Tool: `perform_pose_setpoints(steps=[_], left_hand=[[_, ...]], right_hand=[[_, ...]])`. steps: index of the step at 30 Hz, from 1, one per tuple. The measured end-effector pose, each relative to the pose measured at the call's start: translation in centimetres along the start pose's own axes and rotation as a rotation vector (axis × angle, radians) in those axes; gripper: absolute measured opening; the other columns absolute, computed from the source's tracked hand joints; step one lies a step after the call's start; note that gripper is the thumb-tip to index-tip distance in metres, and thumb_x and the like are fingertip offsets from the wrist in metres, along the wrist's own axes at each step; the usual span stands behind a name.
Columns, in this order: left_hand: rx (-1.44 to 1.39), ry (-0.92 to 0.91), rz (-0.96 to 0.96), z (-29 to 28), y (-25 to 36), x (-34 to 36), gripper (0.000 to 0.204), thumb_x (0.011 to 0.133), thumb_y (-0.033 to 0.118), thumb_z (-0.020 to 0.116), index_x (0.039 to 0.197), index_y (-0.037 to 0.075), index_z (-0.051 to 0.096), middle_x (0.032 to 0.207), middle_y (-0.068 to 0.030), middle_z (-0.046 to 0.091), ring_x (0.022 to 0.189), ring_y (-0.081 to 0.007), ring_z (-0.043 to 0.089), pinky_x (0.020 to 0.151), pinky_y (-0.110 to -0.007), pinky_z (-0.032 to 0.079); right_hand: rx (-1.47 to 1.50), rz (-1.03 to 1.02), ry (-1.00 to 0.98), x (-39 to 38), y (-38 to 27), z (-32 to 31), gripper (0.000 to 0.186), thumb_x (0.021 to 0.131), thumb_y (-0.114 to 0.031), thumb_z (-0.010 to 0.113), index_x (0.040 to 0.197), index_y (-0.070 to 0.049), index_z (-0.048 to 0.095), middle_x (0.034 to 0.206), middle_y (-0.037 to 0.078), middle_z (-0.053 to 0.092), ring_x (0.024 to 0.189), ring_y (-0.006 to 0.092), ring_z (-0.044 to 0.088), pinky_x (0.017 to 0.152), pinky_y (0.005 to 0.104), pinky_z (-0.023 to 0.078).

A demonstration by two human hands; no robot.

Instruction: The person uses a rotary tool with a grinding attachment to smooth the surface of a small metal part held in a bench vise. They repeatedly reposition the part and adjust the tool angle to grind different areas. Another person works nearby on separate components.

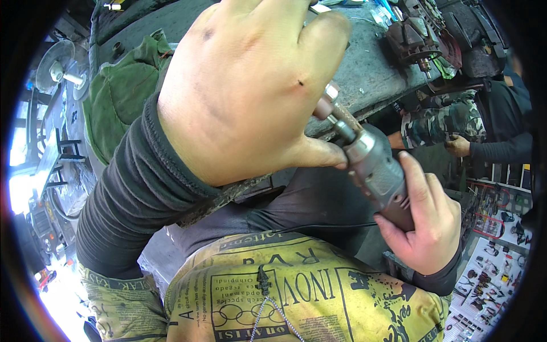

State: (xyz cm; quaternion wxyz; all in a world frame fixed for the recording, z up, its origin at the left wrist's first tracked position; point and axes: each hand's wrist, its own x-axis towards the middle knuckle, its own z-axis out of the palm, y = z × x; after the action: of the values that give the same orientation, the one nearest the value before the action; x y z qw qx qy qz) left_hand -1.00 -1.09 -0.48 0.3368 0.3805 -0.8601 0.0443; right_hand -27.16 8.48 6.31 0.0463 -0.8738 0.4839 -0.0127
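Observation:
My right hand [427,222] is wrapped round the rear of a grey die grinder [383,179]. The tool has a silver collar and a dark collet, and its nose points up and left. My left hand [245,94], back toward me, fills much of the upper middle. Its thumb tip rests by the collar, and its index finger is bent. The other fingers are hidden. Between thumb and index finger a small metal part [323,107] shows at the grinder's tip. It seems to be in my left hand, but most of it is covered.
Behind my hands is a grey workbench [367,62]. Green cloth [122,94] lies at its left, and a dark motor-like machine part [415,40] sits at its far right. Another person in camouflage trousers [447,117] is at the right. Small parts lie on a white sheet [484,285].

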Motion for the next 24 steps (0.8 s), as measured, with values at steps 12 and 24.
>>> perform_pose_setpoints(steps=[12,24], left_hand=[[-0.001,-0.002,-0.003,-0.10,-0.01,0.11,0.106,0.041,0.048,0.096,0.130,0.001,0.060,0.130,-0.0225,0.058,0.122,-0.0435,0.056,0.106,-0.051,0.044],[0.009,-0.010,-0.012,-0.61,-0.10,0.18,0.107,0.041,0.048,0.096,0.130,0.001,0.060,0.130,-0.0227,0.058,0.122,-0.0437,0.056,0.107,-0.051,0.044]], right_hand=[[-0.004,0.042,-0.013,-0.05,0.12,-0.31,0.090,0.061,-0.010,0.085,0.144,0.004,0.051,0.088,0.016,0.059,0.066,0.0321,0.062,0.059,0.0408,0.052],[0.019,0.037,-0.013,-0.29,0.05,-0.24,0.089,0.064,-0.012,0.083,0.145,0.005,0.050,0.094,0.020,0.061,0.070,0.0360,0.063,0.064,0.0431,0.052]])
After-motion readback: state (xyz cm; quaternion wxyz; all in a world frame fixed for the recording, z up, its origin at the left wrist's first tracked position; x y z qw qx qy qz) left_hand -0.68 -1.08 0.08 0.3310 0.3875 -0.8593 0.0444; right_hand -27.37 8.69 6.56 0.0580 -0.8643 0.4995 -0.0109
